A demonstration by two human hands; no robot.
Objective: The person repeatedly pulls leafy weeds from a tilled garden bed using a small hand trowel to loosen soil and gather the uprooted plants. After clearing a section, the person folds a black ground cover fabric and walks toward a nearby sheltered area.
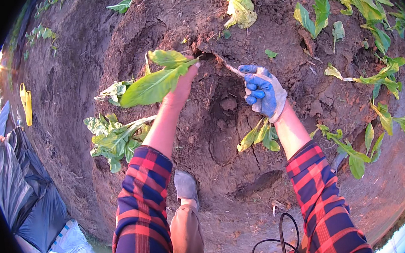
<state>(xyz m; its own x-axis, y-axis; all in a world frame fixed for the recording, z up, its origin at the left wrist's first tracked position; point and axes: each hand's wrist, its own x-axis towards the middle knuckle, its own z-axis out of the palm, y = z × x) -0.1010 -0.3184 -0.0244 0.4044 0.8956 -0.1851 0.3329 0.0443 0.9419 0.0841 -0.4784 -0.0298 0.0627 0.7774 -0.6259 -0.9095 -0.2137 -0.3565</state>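
My bare left hand (pixel 184 83) holds a leafy green plant (pixel 152 85) near its base; its broad leaves hang out to the left over the hand and hide most of the fingers. In my right hand (pixel 263 90), which wears a white and blue coated glove, is the end of a thin, soil-covered tool or stick (pixel 231 68). Its far end points up and left into a dark hollow in the soil (pixel 209 56), close to the plant's base. What kind of tool it is I cannot tell.
Uprooted leafy plants (pixel 116 137) lie left of my left forearm, and several more stand or lie at the right. A small plant (pixel 263 135) is beside my right wrist. My shoe (pixel 186 185) rests on the soil below. Black plastic sheeting (pixel 30 185) and a yellow bag (pixel 26 105) are far left.
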